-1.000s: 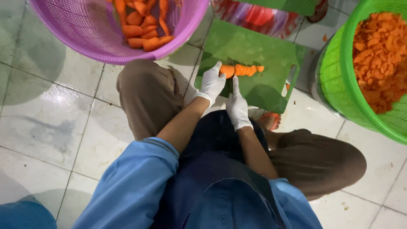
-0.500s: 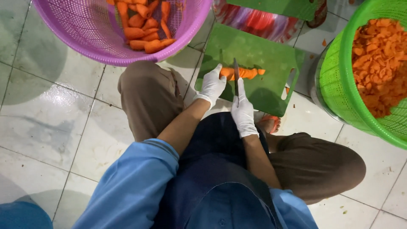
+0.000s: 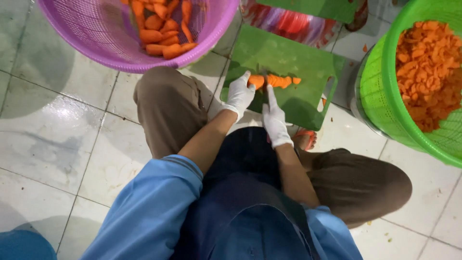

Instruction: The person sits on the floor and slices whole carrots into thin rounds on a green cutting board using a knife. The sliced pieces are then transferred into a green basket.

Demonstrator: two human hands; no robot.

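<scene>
**A:** Peeled orange carrot [image 3: 272, 81] is lying across the green plastic cutting board [image 3: 293, 58], which sits on the pale tiled floor [image 3: 57, 130] between the person's knees. The right part of it is already cut into slices.

**B:** And the hands? Both are in white gloves, from what I see.

**A:** Yep. Left hand [image 3: 239, 95] is pressed on the carrot's left end, fingers curled over it, pinning it down. Right hand [image 3: 275, 121] is just near of the carrot, closed around a knife handle with the index finger stretched out forward. The blade itself is hard to make out.

**B:** What's around?

**A:** Purple plastic basket [image 3: 96, 38] with whole carrots far left, bright green plastic basket [image 3: 385, 96] full of chopped carrot pieces on the right.
</scene>
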